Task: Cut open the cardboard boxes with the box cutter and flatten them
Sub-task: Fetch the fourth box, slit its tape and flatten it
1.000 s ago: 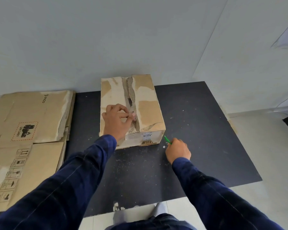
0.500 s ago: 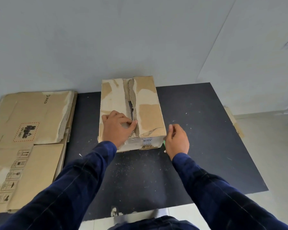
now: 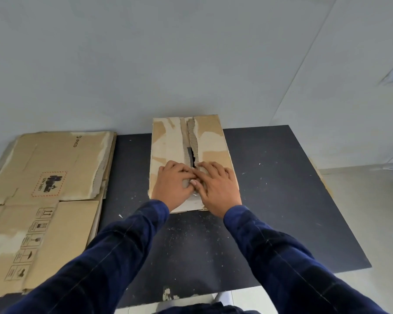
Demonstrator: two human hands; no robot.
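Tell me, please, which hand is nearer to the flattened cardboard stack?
Left. The left hand lies on the left flap of the box, the side facing the flattened cardboard. The right hand lies on the right flap, farther from it.

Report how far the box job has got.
Done: flattened boxes lie stacked at left. In hand: left hand and right hand sit on the box at its top seam, already gaping. Left: open the flaps, flatten it.
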